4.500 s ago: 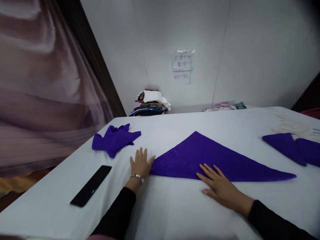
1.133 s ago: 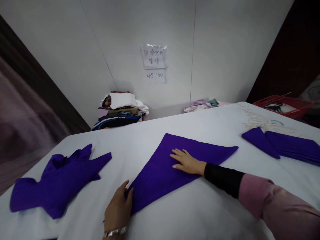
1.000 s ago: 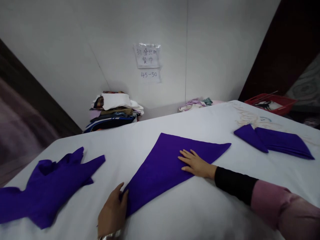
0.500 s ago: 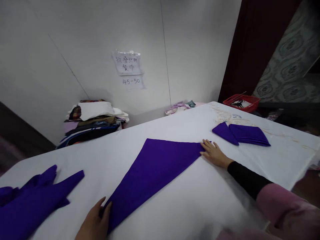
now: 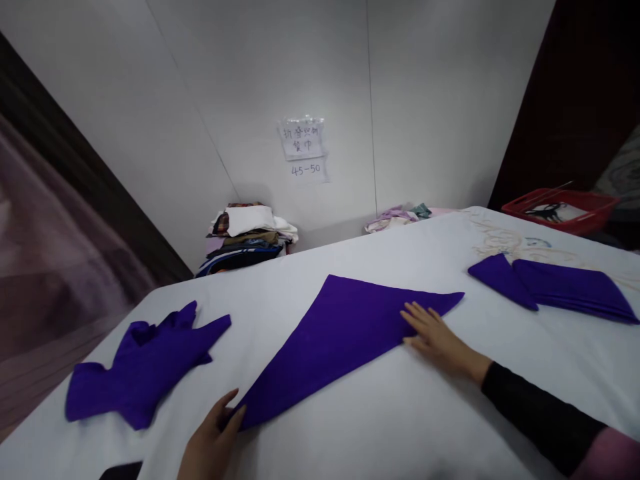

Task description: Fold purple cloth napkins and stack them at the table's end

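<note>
A purple napkin (image 5: pixel 345 333) lies on the white-covered table, folded into a triangle with its fold line toward me. My left hand (image 5: pixel 215 433) is at its left corner, thumb and forefinger closed round the tip. Flat and with fingers stretched, my right hand (image 5: pixel 435 337) rests on the cloth, a little inside the right corner. A crumpled purple cloth (image 5: pixel 145 367) lies to the left. On the right are a small folded purple piece (image 5: pixel 503 280) and a folded purple stack (image 5: pixel 575 290), side by side.
A pile of folded clothes (image 5: pixel 245 237) stands behind the table's far edge, near more fabric (image 5: pixel 393 219). A red basket (image 5: pixel 590 217) sits at the back right. Handwritten paper signs (image 5: pixel 304 143) hang on the wall. A dark object (image 5: pixel 121 471) shows at the bottom left.
My right hand has slid inward from the napkin's right corner, which now shows uncovered. My left hand stays at the left corner. The camera view has turned left.
</note>
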`<state>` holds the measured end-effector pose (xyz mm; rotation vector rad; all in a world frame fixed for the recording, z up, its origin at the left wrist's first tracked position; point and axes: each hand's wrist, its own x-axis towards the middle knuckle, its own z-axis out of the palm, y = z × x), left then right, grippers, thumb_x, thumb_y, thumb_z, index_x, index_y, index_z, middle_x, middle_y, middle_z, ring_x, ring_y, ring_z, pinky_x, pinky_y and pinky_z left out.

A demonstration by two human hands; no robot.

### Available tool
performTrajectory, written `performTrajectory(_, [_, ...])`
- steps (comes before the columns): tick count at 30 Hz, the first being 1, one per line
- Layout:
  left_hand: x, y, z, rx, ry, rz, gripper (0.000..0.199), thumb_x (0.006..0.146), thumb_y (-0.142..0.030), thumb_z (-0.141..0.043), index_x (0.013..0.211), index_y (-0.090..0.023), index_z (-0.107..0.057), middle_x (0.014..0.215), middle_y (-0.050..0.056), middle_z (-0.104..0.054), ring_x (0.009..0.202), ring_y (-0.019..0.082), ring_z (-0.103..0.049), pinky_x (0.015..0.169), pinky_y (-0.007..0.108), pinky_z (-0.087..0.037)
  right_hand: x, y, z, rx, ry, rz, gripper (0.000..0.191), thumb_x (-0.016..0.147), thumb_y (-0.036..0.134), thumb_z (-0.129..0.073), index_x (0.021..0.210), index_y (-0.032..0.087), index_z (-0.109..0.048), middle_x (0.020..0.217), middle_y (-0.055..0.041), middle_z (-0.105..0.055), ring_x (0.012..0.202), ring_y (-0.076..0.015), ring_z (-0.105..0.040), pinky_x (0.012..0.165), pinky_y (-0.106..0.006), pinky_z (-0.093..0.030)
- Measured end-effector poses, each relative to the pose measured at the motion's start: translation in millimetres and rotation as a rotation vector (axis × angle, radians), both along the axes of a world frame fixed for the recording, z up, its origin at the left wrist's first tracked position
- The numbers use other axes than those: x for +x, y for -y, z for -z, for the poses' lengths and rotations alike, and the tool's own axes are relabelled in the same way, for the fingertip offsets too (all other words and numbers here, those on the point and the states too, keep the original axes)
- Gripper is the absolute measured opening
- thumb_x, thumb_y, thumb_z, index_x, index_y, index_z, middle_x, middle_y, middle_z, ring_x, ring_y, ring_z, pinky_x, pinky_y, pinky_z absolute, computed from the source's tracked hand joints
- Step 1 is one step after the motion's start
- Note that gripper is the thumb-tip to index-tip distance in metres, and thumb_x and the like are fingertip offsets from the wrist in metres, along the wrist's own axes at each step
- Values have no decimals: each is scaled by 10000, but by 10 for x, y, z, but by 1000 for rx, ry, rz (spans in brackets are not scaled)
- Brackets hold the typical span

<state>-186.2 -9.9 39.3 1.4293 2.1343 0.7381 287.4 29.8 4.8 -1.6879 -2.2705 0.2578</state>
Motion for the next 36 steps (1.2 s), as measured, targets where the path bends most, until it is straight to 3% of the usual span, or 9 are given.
performTrajectory(4, [125, -22, -298, 93, 195, 30, 725, 523, -660, -613, 1070, -184, -583, 665, -20, -625, 633, 196, -593, 638, 325, -485, -721, 152, -210, -191, -244, -331, 642, 879, 504, -424, 1435, 241, -241, 1490, -80, -226, 1372, -258, -156, 1100, -484, -143])
performTrajectory(7, [333, -87, -539, 170, 278, 78, 683, 547, -609, -670, 1069, -177, -587, 670, -26, -608, 660, 174, -583, 623, 293, -474, -1224, 238, -372, -229, -428, -486, 741, 838, 491, -517, 1449, 258, -169, 1487, -79, -239, 1360, -262, -204, 1097, -475, -174])
performTrajectory(11, [796, -207, -770, 281, 352, 233, 584, 645, -523, -660, 1103, -172, -570, 664, -40, -566, 628, 130, -539, 600, 262, -450, -1787, 287, -534, -174, -609, -477, 962, 728, 495, -651, 1460, 251, -76, 1486, -122, -226, 1338, -303, -249, 1069, -517, -220])
performTrajectory(15, [1339, -294, -827, 398, 314, 356, 443, 751, -400, -582, 1135, -183, -550, 723, -29, -569, 676, 123, -548, 670, 267, -467, -2078, 244, -544, -62, -855, -343, 998, 687, 394, -707, 1461, 238, -97, 1452, -132, -310, 1304, -306, -320, 1039, -515, -284])
performTrajectory(18, [1668, -298, -758, 470, 169, 423, 403, 801, -313, -520, 1190, -208, -525, 828, -1, -606, 760, 136, -583, 749, 297, -481, -2068, 151, -485, -32, -1150, -246, 769, 758, 306, -633, 1423, 257, -252, 1353, -91, -468, 1209, -259, -456, 1010, -470, -344])
performTrajectory(21, [1869, -268, -628, 544, 37, 511, 428, 831, -283, -498, 1254, -221, -478, 1001, 51, -627, 934, 178, -586, 853, 357, -471, -1933, 57, -457, -147, -1455, -105, 506, 791, 352, -590, 1276, 251, -486, 1177, -59, -612, 1077, -238, -557, 959, -445, -398])
performTrajectory(24, [1943, -246, -472, 644, -33, 622, 476, 853, -281, -491, 1315, -219, -396, 1224, 91, -552, 1144, 217, -495, 967, 421, -417, -1767, 0, -504, -272, -1670, 41, 384, 785, 417, -601, 1094, 189, -615, 993, -64, -681, 978, -245, -601, 895, -422, -441])
performTrajectory(30, [1916, -261, -148, 605, -91, 626, 584, 852, -269, -486, 1389, -240, -256, 1390, 98, -402, 1292, 241, -349, 1046, 471, -344, -1377, -111, -589, -317, -1890, 158, 322, 744, 378, -659, 993, 176, -632, 955, -64, -691, 936, -247, -624, 785, -370, -499])
performTrajectory(36, [2000, -294, 168, 444, -171, 692, 687, 786, -180, -510, 1405, -211, -216, 1466, 101, -284, 1345, 242, -254, 1081, 473, -284, -813, -216, -462, -245, -1892, 323, 275, 752, 337, -658, 970, 174, -616, 1015, -82, -681, 968, -268, -622, 759, -395, -530])
